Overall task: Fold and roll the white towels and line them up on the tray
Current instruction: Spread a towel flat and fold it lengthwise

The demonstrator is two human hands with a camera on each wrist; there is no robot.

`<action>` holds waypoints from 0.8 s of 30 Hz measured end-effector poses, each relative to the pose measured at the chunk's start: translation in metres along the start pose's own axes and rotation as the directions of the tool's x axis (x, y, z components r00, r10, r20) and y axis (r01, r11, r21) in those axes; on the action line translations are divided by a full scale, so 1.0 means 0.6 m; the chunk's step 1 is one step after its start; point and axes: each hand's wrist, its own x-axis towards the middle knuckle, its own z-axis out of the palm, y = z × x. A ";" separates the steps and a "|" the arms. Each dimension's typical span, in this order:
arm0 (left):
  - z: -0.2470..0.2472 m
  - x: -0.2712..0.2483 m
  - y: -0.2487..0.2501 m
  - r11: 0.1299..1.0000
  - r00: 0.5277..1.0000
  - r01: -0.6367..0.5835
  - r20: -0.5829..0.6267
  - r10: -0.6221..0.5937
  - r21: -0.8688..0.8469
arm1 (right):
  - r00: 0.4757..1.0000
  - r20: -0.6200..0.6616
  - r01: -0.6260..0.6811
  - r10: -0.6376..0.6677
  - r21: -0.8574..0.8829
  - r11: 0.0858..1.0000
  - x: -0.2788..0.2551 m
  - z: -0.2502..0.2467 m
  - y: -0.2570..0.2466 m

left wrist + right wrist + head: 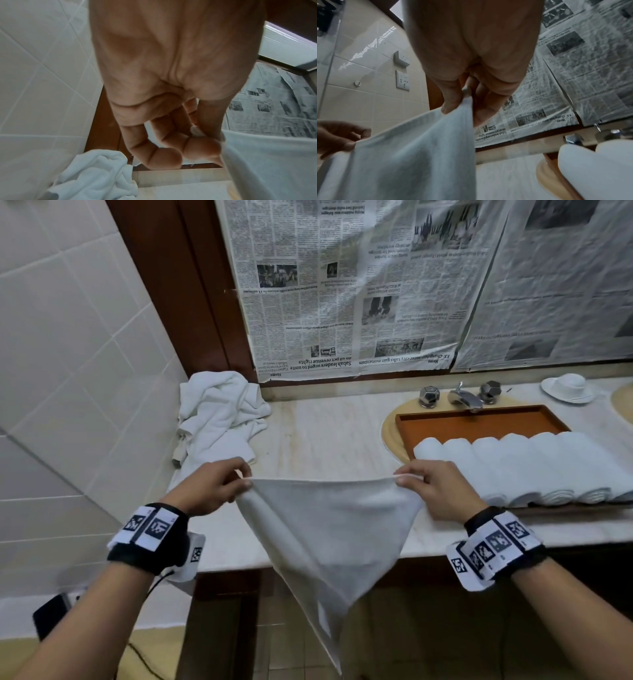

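Note:
A white towel [329, 529] hangs in the air in front of the counter, stretched by its top edge and tapering to a point below. My left hand [219, 487] pinches its left corner and my right hand [428, 487] pinches its right corner. The left wrist view shows my left hand [202, 136] pinching the towel [267, 162] between thumb and fingers. In the right wrist view my right hand [462, 102] pinches the towel [412, 155]. Several rolled white towels [527, 467] lie side by side in the brown tray [479, 422] over the sink.
A heap of loose white towels [219, 416] lies at the counter's back left corner by the tiled wall. A faucet [462, 397] stands behind the tray and a white upturned cup on a saucer [568, 388] at the far right. Newspaper [359, 285] covers the mirror.

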 end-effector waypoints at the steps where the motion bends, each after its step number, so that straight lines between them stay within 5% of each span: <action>1: -0.006 0.002 0.000 1.000 1.000 0.007 -0.025 -0.006 0.007 | 1.000 -0.015 0.001 -0.001 -0.004 1.000 0.006 -0.012 0.001; 6: 0.000 0.020 0.013 0.997 0.991 -0.006 -0.136 0.017 0.080 | 0.999 -0.049 0.013 -0.014 -0.019 1.000 0.033 -0.041 0.008; 11: -0.011 0.039 0.037 0.997 0.934 0.004 -0.357 0.023 0.073 | 0.997 -0.080 0.016 -0.009 0.092 0.996 0.052 -0.049 0.014; 24: -0.014 0.044 0.010 0.986 0.946 0.026 -0.314 -0.077 -0.165 | 0.998 0.052 0.030 -0.032 0.038 0.999 0.091 -0.031 0.014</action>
